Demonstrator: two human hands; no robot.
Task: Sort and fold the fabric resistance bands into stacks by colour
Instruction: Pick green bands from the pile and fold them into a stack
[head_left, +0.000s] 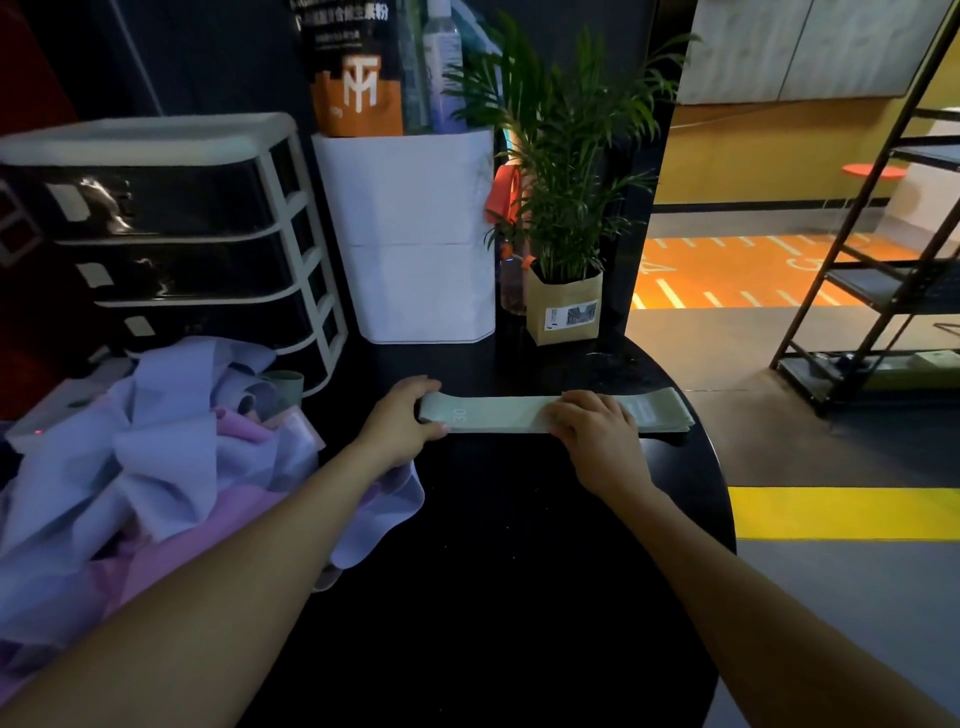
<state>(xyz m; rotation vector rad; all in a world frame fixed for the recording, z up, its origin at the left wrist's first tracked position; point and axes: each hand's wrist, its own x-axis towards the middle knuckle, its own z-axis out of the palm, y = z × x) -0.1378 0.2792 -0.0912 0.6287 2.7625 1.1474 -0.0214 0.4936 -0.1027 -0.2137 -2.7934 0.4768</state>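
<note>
A pale green band (498, 413), marked 30, lies flat along the far side of the black round table (519, 571). My left hand (402, 423) grips its left end, fingers curled over the fold. Toward the right part of the band, my right hand (592, 434) presses down with its fingers laid over the fabric. A loose heap of lilac bands (156, 457) and pink bands (171, 561) sits at the left, under my left forearm.
Behind the band stand a potted plant in a paper bag (566, 306), a white bin (415, 239) and a black-and-white drawer unit (171, 234). The table's curved edge drops off at the right toward a floor with a yellow stripe (841, 512). A black metal rack (883, 260) stands beyond.
</note>
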